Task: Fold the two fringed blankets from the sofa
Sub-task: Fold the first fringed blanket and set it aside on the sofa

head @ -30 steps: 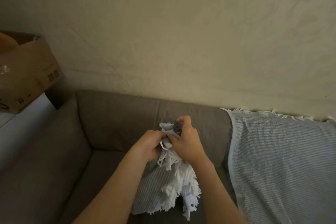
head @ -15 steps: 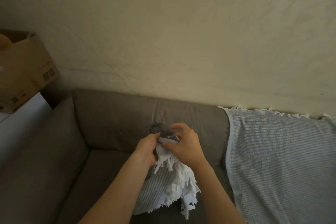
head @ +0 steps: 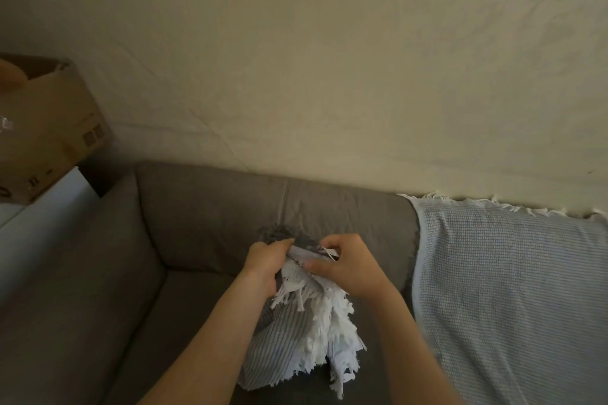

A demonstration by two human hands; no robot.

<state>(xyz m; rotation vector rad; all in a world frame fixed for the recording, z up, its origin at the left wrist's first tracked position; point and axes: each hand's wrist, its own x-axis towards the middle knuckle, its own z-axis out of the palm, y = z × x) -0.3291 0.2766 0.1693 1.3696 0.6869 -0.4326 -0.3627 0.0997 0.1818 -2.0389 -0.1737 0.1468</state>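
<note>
Gripping first blanket (head: 279,339); second blanket (head: 510,289) draped

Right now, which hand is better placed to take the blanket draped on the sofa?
Probably the right hand: it is nearer the draped blanket, though it and the left hand grip the bunched blanket.

Two blankets, bunched blanket (head: 289,339) lower centre, spread blanket (head: 510,289) right; left hand (head: 266,268), right hand (head: 350,270); one sofa (head: 204,207); one cardboard box (head: 49,128).

Both your forearms reach forward, converging. Your left grip (head: 267,268): fingers curled, clutching blanket (head: 289,335) edge. Your right grip (head: 350,270): thumb and fingers pinching same edge. Grips nearly touching, backs up.
</note>
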